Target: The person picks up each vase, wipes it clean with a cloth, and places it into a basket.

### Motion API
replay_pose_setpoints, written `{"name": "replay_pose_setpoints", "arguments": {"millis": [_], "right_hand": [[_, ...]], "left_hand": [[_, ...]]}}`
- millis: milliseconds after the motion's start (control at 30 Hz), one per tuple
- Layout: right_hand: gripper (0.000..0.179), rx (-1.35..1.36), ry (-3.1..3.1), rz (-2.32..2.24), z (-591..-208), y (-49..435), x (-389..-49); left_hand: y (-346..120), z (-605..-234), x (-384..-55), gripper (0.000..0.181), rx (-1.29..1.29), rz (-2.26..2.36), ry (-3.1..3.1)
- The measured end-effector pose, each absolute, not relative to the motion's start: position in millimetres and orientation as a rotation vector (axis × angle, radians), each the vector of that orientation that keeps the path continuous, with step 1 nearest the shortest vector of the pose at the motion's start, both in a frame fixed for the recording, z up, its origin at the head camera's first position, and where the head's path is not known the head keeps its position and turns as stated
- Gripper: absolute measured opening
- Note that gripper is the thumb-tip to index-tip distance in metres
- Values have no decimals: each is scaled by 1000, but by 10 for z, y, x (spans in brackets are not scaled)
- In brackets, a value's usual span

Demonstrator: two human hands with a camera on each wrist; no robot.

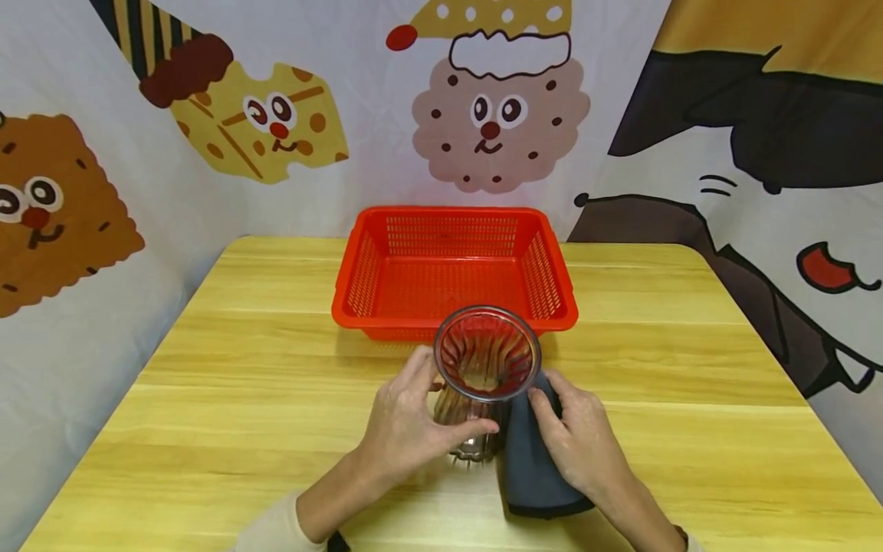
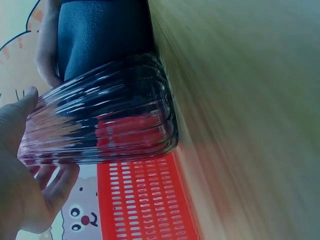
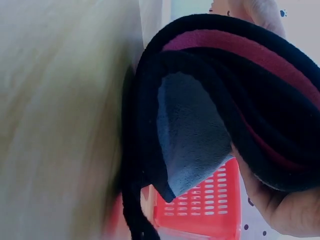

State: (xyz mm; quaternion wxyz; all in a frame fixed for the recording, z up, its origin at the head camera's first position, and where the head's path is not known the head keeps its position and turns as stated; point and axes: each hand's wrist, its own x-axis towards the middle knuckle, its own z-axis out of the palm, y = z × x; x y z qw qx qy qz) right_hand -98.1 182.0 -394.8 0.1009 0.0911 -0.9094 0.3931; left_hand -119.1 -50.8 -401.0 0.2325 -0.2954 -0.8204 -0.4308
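A clear, ribbed glass vase (image 1: 471,446) with a wide flared rim stands out in front of the person, near the middle of the table. The left hand (image 1: 405,420) grips it from the left below the rim, thumb on the near side. In the left wrist view the vase (image 2: 110,112) lies between thumb and fingers. On its right, the right hand (image 1: 585,443) holds a dark grey cloth (image 1: 536,471) beside the vase. The right wrist view shows the folded cloth (image 3: 195,127) with black edging, a dark pink band inside and a black strap hanging down.
A red plastic basket (image 1: 386,325) with slotted walls sits behind the vase, toward the table's far edge. The wood-grain table (image 1: 241,399) runs up to a white fabric backdrop (image 1: 372,100) printed with cartoon figures.
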Motion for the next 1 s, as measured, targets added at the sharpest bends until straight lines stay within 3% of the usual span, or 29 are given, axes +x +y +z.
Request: {"name": "replay_pose_setpoints", "arguments": {"millis": [467,700,1000], "right_hand": [[19,155,-2601,1337,-3773,1888,-933],[19,236,-2235,1432,-3568,1886,-859],[24,448,-2036,1668,-3671,1810,-888]], "left_hand": [[-543,-4002,-1182,108,-870,-1386,-2315],[-607,-3982,-1186,95,-998,-1504,-2365],[-643,-3962,-1168,84,-994,-1599,-2459]]}}
